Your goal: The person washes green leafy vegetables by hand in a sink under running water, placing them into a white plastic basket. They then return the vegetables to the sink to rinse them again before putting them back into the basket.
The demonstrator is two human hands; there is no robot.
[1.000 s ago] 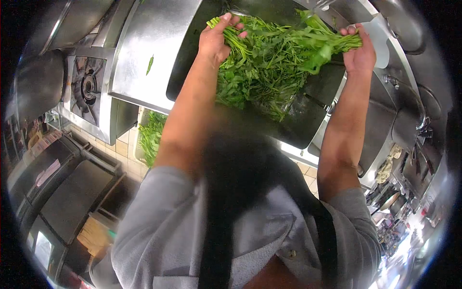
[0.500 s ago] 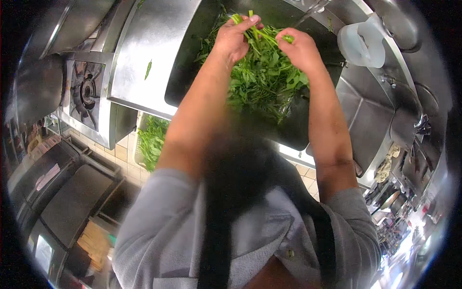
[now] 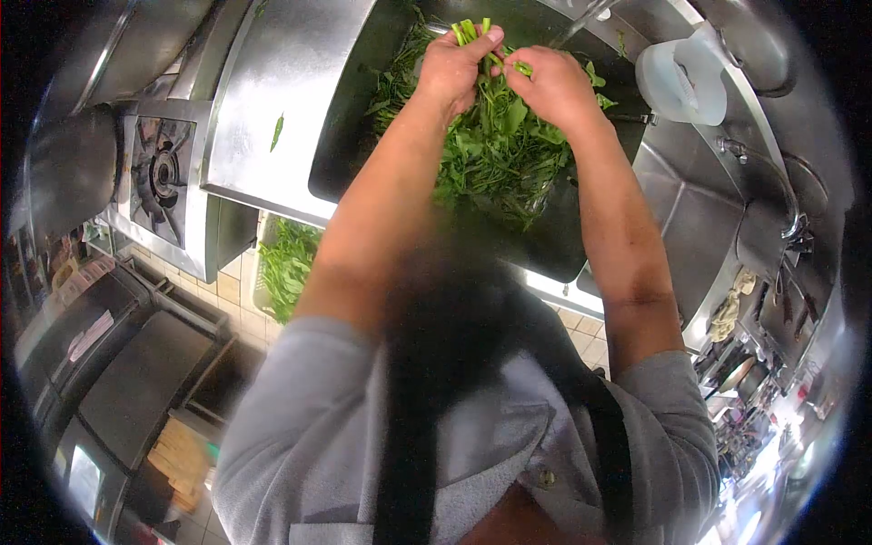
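Observation:
Leafy green vegetables (image 3: 504, 154) lie heaped in a dark, deep sink (image 3: 350, 136). Over the far part of the heap, my left hand (image 3: 450, 73) is closed around several green stems (image 3: 469, 33), whose cut ends stick up past the thumb. Close to its right, my right hand (image 3: 549, 84) pinches a green stem (image 3: 522, 68) between thumb and fingers. The two hands nearly touch. Leaves hang below them, and where each stem leads is partly hidden by the fingers.
A metal counter (image 3: 272, 118) with a stray leaf adjoins the sink on the left, beside a gas burner (image 3: 163, 173). Below it stands a basket of greens (image 3: 289, 268). On the right are a translucent plastic container (image 3: 681, 82), a second basin (image 3: 686, 218) and taps.
My right hand has moved left, closer to my left hand. My left hand has shifted slightly to the right. The leaves under the hands have shifted.

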